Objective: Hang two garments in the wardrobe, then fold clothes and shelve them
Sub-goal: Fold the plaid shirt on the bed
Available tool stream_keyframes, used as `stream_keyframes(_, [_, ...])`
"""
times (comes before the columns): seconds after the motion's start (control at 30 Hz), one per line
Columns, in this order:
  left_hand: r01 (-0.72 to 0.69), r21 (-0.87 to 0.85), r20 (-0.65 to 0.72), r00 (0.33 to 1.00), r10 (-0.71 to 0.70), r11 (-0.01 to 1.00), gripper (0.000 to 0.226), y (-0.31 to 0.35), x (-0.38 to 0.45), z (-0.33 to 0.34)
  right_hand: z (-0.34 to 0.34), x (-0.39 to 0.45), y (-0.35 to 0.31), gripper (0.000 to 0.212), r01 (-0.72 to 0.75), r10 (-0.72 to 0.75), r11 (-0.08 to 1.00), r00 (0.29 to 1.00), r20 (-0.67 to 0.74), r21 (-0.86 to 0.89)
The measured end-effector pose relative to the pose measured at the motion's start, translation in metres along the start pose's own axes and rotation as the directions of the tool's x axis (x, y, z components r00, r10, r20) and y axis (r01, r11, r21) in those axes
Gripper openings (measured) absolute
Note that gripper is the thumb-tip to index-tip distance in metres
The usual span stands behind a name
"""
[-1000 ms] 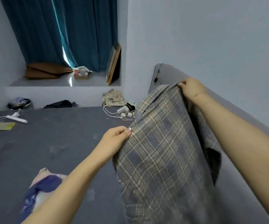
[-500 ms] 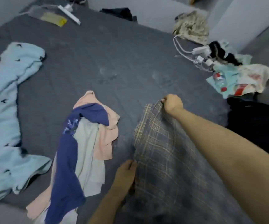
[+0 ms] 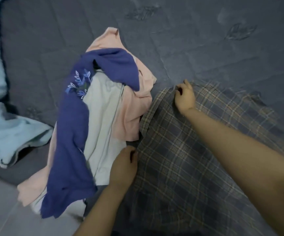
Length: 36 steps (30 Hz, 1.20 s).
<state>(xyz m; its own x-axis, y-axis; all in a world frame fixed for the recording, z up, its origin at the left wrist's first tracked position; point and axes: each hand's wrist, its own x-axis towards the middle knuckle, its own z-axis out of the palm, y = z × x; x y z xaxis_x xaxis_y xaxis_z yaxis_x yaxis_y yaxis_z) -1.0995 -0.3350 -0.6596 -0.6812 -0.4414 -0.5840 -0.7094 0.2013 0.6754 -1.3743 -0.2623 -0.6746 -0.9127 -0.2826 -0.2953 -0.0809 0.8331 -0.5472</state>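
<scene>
Hands [image 3: 184,97] [image 3: 124,166] seemingly pinching plaid garment [image 3: 189,159] edge

shirt [image 3: 189,150] on bed [image 3: 189,40], right | clothes pile [image 3: 93,116] just left, touching – towel [image 3: 4,130] far left

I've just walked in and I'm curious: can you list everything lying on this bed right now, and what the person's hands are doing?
plaid garment: one, dark grey-blue with tan checks, spread on the bed at the right.
purple garment: one, purple with a pale leaf print, draped over the pile at centre.
pink garment: one, pale pink, under the purple one, beside the plaid edge.
white garment: one, whitish, in the same pile.
light blue garment: one, far left.
bed sheet: one, dark grey, under everything.
left hand: grips the plaid garment's near left edge.
right hand: pinches its far edge.
</scene>
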Motion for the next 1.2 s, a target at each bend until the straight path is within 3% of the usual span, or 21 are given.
stream_keyframes(0.07, [-0.084,0.033,-0.176,0.98,0.089,0.996,0.01,0.009,-0.001,-0.018,-0.003,-0.01,-0.015,0.039,0.045,-0.047,0.998,0.997,-0.061,-0.039])
stream_keyframes(0.13, [-0.131,0.126,-0.375,0.912,0.17,0.983,0.022,0.015,-0.001,-0.046,-0.007,-0.024,-0.038,0.041,0.137,-0.138,0.99,0.986,-0.092,-0.02])
stream_keyframes(0.2, [-0.082,0.262,-0.521,0.827,0.212,0.962,0.037,0.01,-0.001,-0.075,0.001,-0.045,-0.062,0.037,0.115,-0.118,0.967,0.993,0.001,0.225])
stream_keyframes(0.23, [-0.014,0.303,-0.558,0.808,0.19,0.953,0.047,0.004,-0.001,-0.087,0.009,-0.06,-0.075,0.04,-0.01,-0.037,0.927,0.992,0.119,0.375])
stream_keyframes(0.27, [0.064,0.321,-0.56,0.817,0.135,0.945,0.057,-0.002,-0.001,-0.097,0.02,-0.074,-0.085,0.046,-0.18,0.051,0.859,0.962,0.269,0.479])
stream_keyframes(0.33, [0.183,0.349,-0.486,0.874,0.011,0.919,0.078,-0.018,-0.003,-0.106,0.047,-0.096,-0.1,0.07,-0.478,0.203,0.704,0.844,0.496,0.526])
stream_keyframes(0.43, [0.157,0.565,-0.307,0.951,0.03,0.81,0.095,-0.041,-0.004,-0.094,0.077,-0.105,-0.116,0.1,-0.596,0.294,0.556,0.793,0.534,0.579])
stream_keyframes(0.53, [0.069,0.683,-0.275,0.947,0.168,0.727,0.097,-0.065,0.006,-0.089,0.09,-0.093,-0.144,0.081,-0.685,0.278,0.345,0.728,0.627,0.642])
stream_keyframes(0.6, [0.052,0.733,-0.293,0.924,0.246,0.678,0.096,-0.08,0.024,-0.098,0.101,-0.085,-0.166,0.076,-0.703,0.201,0.365,0.7,0.686,0.61])
stream_keyframes(0.7, [0.031,0.791,-0.307,0.884,0.353,0.611,0.092,-0.094,0.052,-0.122,0.124,-0.069,-0.194,0.061,-0.551,0.141,0.41,0.826,0.546,0.727])
stream_keyframes(0.77, [0.036,0.799,-0.345,0.846,0.407,0.601,0.083,-0.1,0.069,-0.144,0.135,-0.064,-0.215,0.051,-0.493,0.071,0.439,0.853,0.518,0.751])
stream_keyframes(0.83, [0.056,0.81,-0.365,0.827,0.428,0.583,0.077,-0.105,0.089,-0.174,0.143,-0.059,-0.237,0.031,-0.484,-0.042,0.434,0.831,0.554,0.76])
stream_keyframes(0.93, [0.138,0.815,-0.387,0.853,0.35,0.563,0.083,-0.108,0.116,-0.214,0.151,-0.053,-0.26,0.012,-0.485,-0.161,0.423,0.791,0.59,0.765])
stream_keyframes(1.03, [0.143,0.801,-0.344,0.905,0.251,0.581,0.084,-0.101,0.117,-0.227,0.146,-0.06,-0.262,0.015,-0.459,-0.175,0.464,0.791,0.586,0.758])
stream_keyframes(1.1, [0.123,0.786,-0.3,0.933,0.199,0.606,0.081,-0.09,0.103,-0.224,0.136,-0.073,-0.246,0.033,-0.436,-0.147,0.516,0.803,0.578,0.737])
stream_keyframes(1.2, [0.094,0.699,-0.272,0.951,0.143,0.709,0.079,-0.07,0.069,-0.207,0.113,-0.105,-0.2,0.046,-0.402,-0.093,0.585,0.829,0.551,0.704])
